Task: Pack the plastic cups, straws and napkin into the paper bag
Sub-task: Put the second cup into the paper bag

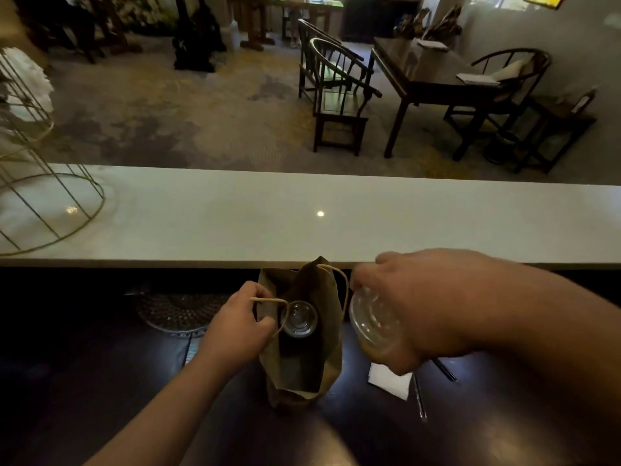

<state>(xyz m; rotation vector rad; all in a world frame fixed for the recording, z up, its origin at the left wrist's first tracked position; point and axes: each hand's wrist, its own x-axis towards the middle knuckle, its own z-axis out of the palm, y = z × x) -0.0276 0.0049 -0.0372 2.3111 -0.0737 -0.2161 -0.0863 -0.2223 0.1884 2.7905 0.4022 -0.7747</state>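
Open paper bag holds one clear cup; second cup beside it

A pale counter spans mid-frame above a dark work surface.
At left stands a gold wire stand; upper right, a dark wooden table flanked by round-backed chairs on patterned carpet.

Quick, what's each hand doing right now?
Left hand: closed on the bag handle.
Right hand: holding a cup beside the bag.
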